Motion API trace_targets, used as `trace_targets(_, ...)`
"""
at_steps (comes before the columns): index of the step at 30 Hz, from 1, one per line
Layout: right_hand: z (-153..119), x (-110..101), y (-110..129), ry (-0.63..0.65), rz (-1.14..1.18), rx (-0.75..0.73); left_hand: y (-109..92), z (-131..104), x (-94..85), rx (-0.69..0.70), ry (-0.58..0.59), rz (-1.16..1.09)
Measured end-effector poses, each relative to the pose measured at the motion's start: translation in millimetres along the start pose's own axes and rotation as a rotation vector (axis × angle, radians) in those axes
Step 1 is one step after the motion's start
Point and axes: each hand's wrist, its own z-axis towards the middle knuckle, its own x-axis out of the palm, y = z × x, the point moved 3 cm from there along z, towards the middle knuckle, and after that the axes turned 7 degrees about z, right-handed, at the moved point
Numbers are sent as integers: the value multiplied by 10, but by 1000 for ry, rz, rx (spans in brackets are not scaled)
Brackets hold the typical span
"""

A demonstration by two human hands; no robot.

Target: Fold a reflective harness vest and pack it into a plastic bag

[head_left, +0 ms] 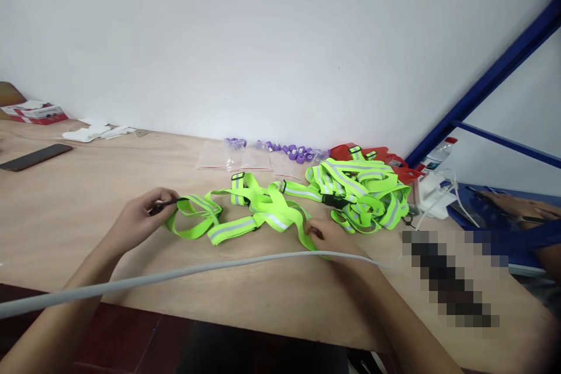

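Note:
On the wooden table lies a neon-yellow reflective strap harness (pixel 275 210) with grey stripes and black adjuster buckles, its bands loosely looped. My left hand (pixel 146 213) is closed on a black buckle (pixel 161 207) at the harness's left end. At the other side, my right hand (pixel 328 236) pinches a yellow band, fingers curled around its edge. Just beyond that hand sits a heap of similar reflective straps (pixel 362 187), partly over a red plastic bag (pixel 344 151).
Clear plastic bags (pixel 256 159) and several purple caps (pixel 298 153) lie by the wall. A white cable (pixel 197 270) crosses in front of my arms. At left are a dark phone-like slab (pixel 35 156) and a tissue box (pixel 37 112). Another person's hand (pixel 517 205) shows at right.

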Motion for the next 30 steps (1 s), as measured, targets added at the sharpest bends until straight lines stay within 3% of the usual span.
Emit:
trace_targets(6, -430, -34, -22, -97, -217, 72, 314, -54, -171, -87, -181, 246)
trace_targets(13, -896, -39, -248, -177, -239, 92, 563, -127, -209, -34, -100, 625)
trace_targets(21, -1367, -188, -438, -359, -98, 155, 838, -257, -224, -158, 19, 522)
trace_targets(26, -1603, -201, -465, -319, -46, 178, 775, -248, -153, -94, 175, 325)
trace_targets(30, -1676, -280, -464, -368, 50, 214, 689, -232, -111, -122, 182, 273)
